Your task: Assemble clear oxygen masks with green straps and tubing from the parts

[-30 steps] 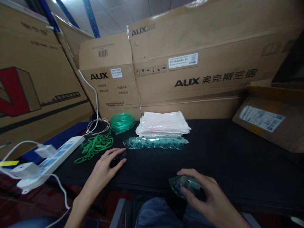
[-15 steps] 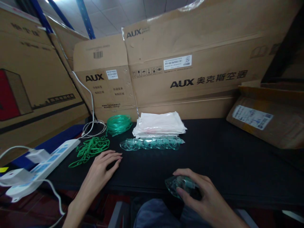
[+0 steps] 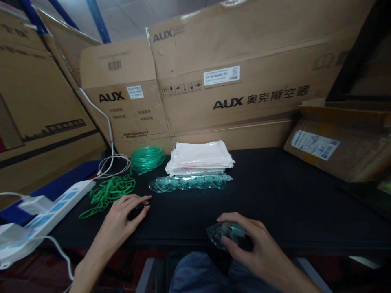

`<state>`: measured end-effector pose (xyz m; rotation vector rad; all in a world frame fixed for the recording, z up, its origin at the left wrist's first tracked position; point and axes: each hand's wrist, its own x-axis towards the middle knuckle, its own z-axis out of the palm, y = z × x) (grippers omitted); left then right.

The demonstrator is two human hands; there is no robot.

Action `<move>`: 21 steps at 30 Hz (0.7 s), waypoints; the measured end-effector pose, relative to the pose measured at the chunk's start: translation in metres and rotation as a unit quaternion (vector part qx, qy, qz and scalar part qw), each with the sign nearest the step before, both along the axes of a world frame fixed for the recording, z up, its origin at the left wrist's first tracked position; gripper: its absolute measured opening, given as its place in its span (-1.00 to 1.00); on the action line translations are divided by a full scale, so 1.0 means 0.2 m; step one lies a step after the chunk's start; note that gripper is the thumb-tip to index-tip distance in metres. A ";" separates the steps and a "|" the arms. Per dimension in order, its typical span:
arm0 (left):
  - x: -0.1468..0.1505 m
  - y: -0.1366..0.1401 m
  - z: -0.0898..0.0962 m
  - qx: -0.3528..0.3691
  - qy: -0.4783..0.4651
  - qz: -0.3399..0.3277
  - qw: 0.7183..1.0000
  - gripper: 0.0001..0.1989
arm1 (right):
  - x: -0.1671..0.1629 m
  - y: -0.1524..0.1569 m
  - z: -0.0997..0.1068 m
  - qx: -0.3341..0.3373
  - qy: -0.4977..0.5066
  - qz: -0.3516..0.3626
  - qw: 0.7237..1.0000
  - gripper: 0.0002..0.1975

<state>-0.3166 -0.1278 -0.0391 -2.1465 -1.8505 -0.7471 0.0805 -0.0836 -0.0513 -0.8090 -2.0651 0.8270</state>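
Observation:
My right hand (image 3: pixel 252 244) grips a clear green plastic face mask (image 3: pixel 218 234) near the table's front edge, thumb below and fingers above; part of the mask is hidden by the hand. My left hand (image 3: pixel 126 213) rests on the black table with its fingers loosely bent and apart from the thumb, nothing visibly held. Just beyond it lies a tangle of green elastic straps (image 3: pixel 111 189). A row of nested clear green masks (image 3: pixel 189 182) stretches across the table ahead of both hands.
Behind the masks sits a stack of white packets (image 3: pixel 200 156), with coiled green tubing (image 3: pixel 148 158) to its left. A white power strip (image 3: pixel 50 219) with plugs and cables runs along the left. Cardboard sheets (image 3: pixel 189 101) wall the back; a cardboard box (image 3: pixel 339 142) stands right.
The view has shifted slightly, so the table items appear a little further left. My right hand still holds the mask, and my left hand stays by the green straps.

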 end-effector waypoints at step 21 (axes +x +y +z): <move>0.75 0.39 0.27 0.016 -0.027 -0.210 0.977 -0.71 | 0.22 0.44 0.22 0.006 0.002 -0.059 0.998 -0.66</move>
